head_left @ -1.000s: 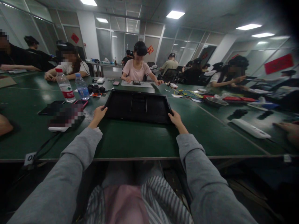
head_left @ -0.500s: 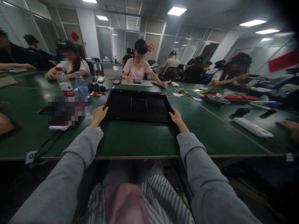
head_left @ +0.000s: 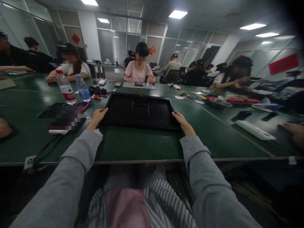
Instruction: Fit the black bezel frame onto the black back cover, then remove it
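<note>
Seated at near edge of dark green worktop (head_left: 142, 148); grey sleeves extended forward at 11 and 1 o'clock.

Progress, as judged: large black flat rectangular panel (head_left: 142, 110) lying face-down, flat on the worktop, dead ahead at 12 o'clock. Recessed back and central bracket rails exposed. No fastener, tool or loose part seen on or beside it, so handling judged at an early stage: panel gripped at both near corners, nothing yet opened or removed from it.

Left hand (head_left: 98, 115): curled over the panel's near left corner, thumb on top edge, fingers partly tucked under. Closed on the panel, not flat.

Right hand (head_left: 182, 121): laid along the near right corner, fingers extended down the side edge, thumb over the rim. Grip looser than the left; contact certain, finger wrap underneath not visible.

Further out, at 10 o'clock: dark phones (head_left: 71, 109) lying near the panel's left side, then two clear plastic water bottles (head_left: 71, 88) standing upright. At 2 o'clock, well apart: long white plastic bar (head_left: 255, 130), and coloured cables (head_left: 193, 95) beyond. Far side, 12 o'clock: a seated person in a pink shirt (head_left: 139, 71) at a grey mat.
</note>
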`<state>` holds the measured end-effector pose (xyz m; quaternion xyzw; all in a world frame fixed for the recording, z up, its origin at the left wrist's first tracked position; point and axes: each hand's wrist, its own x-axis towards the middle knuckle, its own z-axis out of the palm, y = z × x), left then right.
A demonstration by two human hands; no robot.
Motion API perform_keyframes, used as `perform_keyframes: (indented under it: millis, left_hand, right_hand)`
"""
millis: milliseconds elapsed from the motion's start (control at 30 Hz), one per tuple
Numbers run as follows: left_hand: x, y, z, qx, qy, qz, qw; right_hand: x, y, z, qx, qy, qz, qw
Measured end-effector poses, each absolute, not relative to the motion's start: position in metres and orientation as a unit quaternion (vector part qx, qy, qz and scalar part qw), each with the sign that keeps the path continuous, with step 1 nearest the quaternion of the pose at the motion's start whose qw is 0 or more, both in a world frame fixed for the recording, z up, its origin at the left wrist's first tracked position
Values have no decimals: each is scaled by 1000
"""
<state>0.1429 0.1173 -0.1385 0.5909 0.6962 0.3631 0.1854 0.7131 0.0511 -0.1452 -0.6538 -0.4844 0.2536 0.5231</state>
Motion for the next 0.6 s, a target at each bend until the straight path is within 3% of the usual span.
perform_keyframes:
  millis: [367, 600]
  left_hand:
    - [149, 113, -138, 619, 687, 357, 128]
    - [143, 117, -143, 563, 704, 412, 133]
  right_hand:
    - [716, 61, -145, -608, -462, 250, 596]
    - [726, 52, -139, -659, -378, 110, 641]
